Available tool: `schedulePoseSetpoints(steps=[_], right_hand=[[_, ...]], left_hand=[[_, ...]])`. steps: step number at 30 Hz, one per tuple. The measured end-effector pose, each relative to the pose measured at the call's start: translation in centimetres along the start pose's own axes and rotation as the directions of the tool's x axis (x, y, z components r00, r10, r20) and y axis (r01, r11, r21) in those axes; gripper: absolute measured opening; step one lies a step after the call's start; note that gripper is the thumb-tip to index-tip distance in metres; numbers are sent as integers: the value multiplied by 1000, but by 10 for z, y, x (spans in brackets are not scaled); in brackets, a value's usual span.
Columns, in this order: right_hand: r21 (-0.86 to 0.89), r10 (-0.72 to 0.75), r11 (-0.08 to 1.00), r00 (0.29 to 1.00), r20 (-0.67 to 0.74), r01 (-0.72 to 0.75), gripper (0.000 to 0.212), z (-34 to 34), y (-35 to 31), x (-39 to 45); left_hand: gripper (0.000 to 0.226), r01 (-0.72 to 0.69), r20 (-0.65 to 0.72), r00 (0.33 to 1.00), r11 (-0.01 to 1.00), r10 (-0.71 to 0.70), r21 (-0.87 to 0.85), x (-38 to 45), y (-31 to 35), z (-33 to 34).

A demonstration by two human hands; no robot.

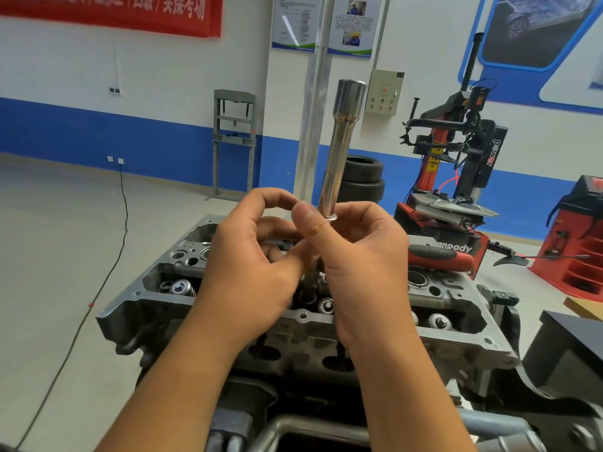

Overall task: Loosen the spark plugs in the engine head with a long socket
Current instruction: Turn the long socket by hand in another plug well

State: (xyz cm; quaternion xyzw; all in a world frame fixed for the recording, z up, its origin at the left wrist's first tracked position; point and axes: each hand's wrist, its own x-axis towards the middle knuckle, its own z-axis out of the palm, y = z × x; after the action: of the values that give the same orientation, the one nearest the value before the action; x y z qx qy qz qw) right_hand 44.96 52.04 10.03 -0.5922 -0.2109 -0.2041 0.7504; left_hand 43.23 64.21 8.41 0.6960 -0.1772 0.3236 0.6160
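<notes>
Head view: both hands are meeting above the middle of the engine head (303, 318), which is sitting on a stand with valve springs and open bores showing along its top

Right hand (362, 262) is gripping the long socket (339, 148) near its narrow lower end, fingers curled round the tube and thumb pressing at the rim. The socket is standing nearly upright, wider end at the top, well clear of the head and not seated in any plug well

Left hand (251, 256) is curling inward with thumb and forefinger pinching toward something thin beside the socket's lower end. A dark slender shaft (310, 275) is running down between the palms toward the head; cannot tell whether this is an extension bar or a spark plug, nor which hand is carrying it

A red-handled tool (440, 256) marked with lettering is lying at the far right edge of the head, untouched by either hand. A tyre changer (456, 151) and stacked tyres (362, 181) are standing behind, apart from the work

Progress, judged: the tool looks to be in assembly or inspection, not turning. No loosened plug is showing, and the plug wells are hidden behind the hands, so the loosening itself appears to be wholly or largely left to do
</notes>
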Motion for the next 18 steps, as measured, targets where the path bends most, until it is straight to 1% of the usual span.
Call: schedulePoseSetpoints(steps=[2,4,7,9,11,13,14,16,18], right_hand=[[-9,-10,1000,1000,-24,10,33,-1,1,0],[-13,-17,1000,1000,-16,17,28,0,0,-1],[-20,18,1000,998,67,-17,13,1,-1,0],[-47,40,998,992,117,-34,18,3,-2,0],[-52,30,998,990,137,-23,17,4,-3,0],[-30,12,1000,992,129,-8,10,4,-3,-1],[-29,4,1000,993,118,0,12,3,-2,-1],[-38,-5,999,994,106,9,19,3,0,-1],[-56,-20,998,994,106,26,18,2,1,0]], left_hand=[[36,-10,-17,1000,1000,10,15,0,-1,0],[32,-8,-5,1000,1000,9,18,-1,0,0],[38,6,63,998,1000,-5,-16,-1,-1,-1],[42,16,66,998,1000,-15,-23,0,-2,0],[41,7,36,999,1000,-7,-12,0,-2,0],[42,7,-9,1000,1000,-7,-8,-1,-1,1],[43,7,-39,999,1000,-7,6,-1,-1,2],[40,-3,-107,994,997,12,81,-3,-1,4],[31,-9,-139,990,988,31,155,-3,-1,6]])
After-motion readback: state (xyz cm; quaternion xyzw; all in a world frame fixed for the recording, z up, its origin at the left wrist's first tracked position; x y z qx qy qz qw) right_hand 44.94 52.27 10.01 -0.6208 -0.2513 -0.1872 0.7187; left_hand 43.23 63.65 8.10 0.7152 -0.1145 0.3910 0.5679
